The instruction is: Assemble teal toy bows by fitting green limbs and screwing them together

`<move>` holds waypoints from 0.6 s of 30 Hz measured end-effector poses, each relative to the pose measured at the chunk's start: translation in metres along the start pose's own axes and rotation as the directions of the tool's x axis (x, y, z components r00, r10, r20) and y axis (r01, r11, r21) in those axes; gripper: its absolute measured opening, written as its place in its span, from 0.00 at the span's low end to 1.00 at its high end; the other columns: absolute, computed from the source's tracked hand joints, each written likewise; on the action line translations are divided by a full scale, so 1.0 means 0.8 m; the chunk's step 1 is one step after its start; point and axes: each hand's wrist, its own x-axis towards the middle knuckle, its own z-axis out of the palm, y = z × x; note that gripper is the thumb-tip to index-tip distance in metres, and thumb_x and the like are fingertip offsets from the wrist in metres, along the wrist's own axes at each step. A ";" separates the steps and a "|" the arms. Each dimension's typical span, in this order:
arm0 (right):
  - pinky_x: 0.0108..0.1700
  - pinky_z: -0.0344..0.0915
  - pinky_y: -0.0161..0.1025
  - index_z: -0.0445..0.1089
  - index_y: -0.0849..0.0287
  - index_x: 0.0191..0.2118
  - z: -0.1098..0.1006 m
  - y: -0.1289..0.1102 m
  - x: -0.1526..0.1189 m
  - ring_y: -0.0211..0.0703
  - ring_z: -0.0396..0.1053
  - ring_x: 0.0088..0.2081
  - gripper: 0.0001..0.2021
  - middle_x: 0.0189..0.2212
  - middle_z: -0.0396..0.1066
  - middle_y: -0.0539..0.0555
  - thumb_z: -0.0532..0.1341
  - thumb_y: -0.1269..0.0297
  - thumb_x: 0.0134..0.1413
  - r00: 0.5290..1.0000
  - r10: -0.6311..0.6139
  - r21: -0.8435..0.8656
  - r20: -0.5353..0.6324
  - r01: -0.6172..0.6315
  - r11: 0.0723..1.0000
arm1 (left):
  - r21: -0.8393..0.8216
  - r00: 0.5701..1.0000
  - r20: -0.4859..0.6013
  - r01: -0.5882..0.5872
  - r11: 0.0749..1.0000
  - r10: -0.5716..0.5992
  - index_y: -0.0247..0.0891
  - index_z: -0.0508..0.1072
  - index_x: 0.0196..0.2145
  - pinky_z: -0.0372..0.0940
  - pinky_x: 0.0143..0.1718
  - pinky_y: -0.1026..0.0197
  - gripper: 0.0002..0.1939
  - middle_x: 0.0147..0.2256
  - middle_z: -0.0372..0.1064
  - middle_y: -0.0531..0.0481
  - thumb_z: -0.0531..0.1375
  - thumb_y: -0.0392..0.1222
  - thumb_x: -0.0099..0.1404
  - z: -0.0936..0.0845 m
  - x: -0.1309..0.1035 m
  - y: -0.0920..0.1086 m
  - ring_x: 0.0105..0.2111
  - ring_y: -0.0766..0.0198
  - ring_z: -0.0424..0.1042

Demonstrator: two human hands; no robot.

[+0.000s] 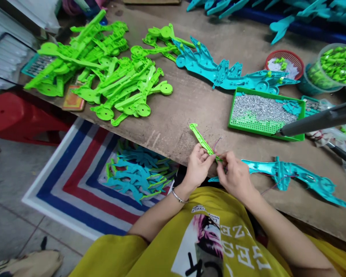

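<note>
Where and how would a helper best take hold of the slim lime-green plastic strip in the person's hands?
Probably at the uncovered length of the slim lime-green plastic strip, just below its hooked tip, pinching across it from the far side. That end points away from the person, while the left hand and right hand crowd the other.

left grip (200,166): green part (201,140) | right grip (234,173): its end | teal frame (281,175): bench (168,125)

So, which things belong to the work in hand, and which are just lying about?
Likely in the work:
Green part, in left hand, right hand at its lower end
Thin wire
Blue part beside right hand
Green pile

Likely just lying about:
Red stool
Orange box
</note>
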 end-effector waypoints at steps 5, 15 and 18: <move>0.47 0.64 0.47 0.68 0.59 0.44 -0.027 0.020 0.045 0.52 0.70 0.46 0.09 0.44 0.74 0.60 0.56 0.73 0.59 0.970 -0.111 0.108 0.215 0.090 0.990 | 0.036 0.998 -0.031 -0.045 0.998 0.046 0.39 0.64 0.47 0.69 0.46 0.63 0.24 0.36 0.73 0.53 0.69 0.35 0.56 0.003 0.001 -0.005 0.39 0.66 0.77; 0.42 0.64 0.38 0.75 0.59 0.39 -0.049 0.055 0.127 0.41 0.73 0.37 0.07 0.35 0.78 0.53 0.59 0.72 0.60 0.797 -0.382 0.351 0.468 0.229 0.908 | 0.019 0.999 0.015 -0.035 0.999 0.035 0.39 0.61 0.46 0.70 0.44 0.61 0.23 0.36 0.72 0.53 0.68 0.36 0.57 0.002 0.000 -0.003 0.35 0.66 0.78; 0.40 0.65 0.36 0.76 0.59 0.38 -0.045 0.045 0.137 0.39 0.73 0.36 0.08 0.35 0.78 0.53 0.59 0.72 0.61 0.781 -0.421 0.392 0.461 0.246 0.886 | 0.031 0.999 0.014 -0.047 0.998 0.046 0.39 0.62 0.43 0.69 0.45 0.61 0.20 0.36 0.71 0.54 0.67 0.35 0.58 0.003 0.000 -0.002 0.37 0.66 0.78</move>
